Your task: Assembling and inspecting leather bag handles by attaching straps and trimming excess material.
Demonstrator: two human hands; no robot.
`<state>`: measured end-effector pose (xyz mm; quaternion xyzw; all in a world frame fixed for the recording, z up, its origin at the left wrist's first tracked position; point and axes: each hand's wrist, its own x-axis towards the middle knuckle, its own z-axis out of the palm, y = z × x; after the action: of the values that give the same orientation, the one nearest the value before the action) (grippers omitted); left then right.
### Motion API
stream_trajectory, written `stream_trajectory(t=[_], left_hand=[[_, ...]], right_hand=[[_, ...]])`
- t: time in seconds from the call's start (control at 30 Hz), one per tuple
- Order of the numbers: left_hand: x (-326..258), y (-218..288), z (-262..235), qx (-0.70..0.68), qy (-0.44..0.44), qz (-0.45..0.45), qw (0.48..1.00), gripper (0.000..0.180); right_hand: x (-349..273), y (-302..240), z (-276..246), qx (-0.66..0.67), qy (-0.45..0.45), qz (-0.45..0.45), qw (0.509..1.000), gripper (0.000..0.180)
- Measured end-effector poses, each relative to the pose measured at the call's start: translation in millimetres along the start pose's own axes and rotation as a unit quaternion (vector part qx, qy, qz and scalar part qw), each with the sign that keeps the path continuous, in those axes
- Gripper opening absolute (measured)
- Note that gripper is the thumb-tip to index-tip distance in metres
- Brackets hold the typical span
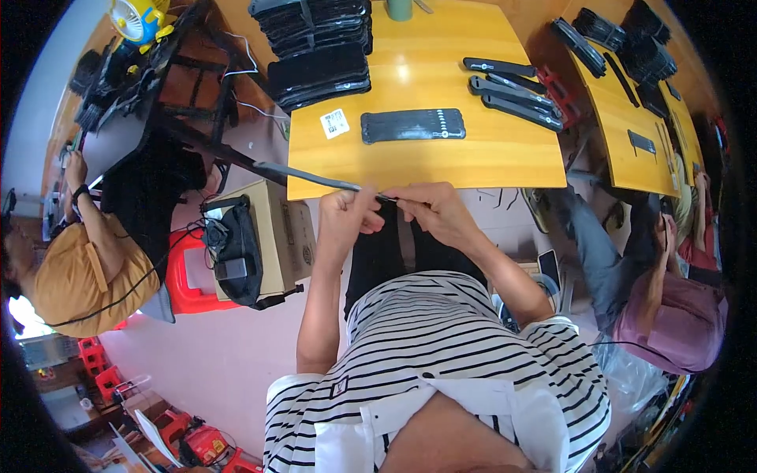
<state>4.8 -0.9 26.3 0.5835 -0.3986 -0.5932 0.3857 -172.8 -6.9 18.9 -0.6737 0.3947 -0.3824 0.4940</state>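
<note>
Just off the front edge of the yellow table (426, 169), a long, flat dark strap (303, 175) is held between my two hands. My left hand (341, 221) has its fingers curled round it, and the strap's long end sticks out to the left. At the other end, my right hand (441, 211) pinches the strap tip between thumb and fingers. Beyond my hands lies a neat row of black straps (410, 124) with white marks along one end. To its left is a white printed label (334, 123).
Tall stacks of black straps (319, 75) stand at the table's far left, and several loose straps (516, 98) fan out at its right. A cardboard box (276, 229) with a black bag (240, 252) sits by a red stool (189, 272) on my left. Co-workers sit on both sides.
</note>
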Motion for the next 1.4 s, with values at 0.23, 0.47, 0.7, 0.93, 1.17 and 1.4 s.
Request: stream_trajectory(t=[0.23,0.47,0.7,0.93,1.17,1.4], left_hand=[[-13,1,10,0.223,0.072,0.187,0.954,0.021],[-16,5,11,0.193,0.033,0.169,0.966,0.022],[-11,1,9,0.175,0.028,0.195,0.965,0.017],[-3,-9,8,0.033,0.006,0.203,0.979,0.016],[-9,-1,17,0.158,0.065,0.245,0.954,0.019],[-10,-4,15,0.257,0.076,0.335,0.903,0.022]], right_hand=[[0,-9,0,0.121,-0.013,0.086,0.989,0.022],[2,1,-1,0.167,-0.035,0.108,0.979,0.022],[2,14,12,0.115,0.003,0.031,0.993,0.021],[-2,-3,0,0.397,-0.050,0.228,0.888,0.021],[-1,1,5,0.323,-0.009,0.208,0.923,0.022],[-6,-4,4,0.313,-0.025,0.160,0.936,0.021]])
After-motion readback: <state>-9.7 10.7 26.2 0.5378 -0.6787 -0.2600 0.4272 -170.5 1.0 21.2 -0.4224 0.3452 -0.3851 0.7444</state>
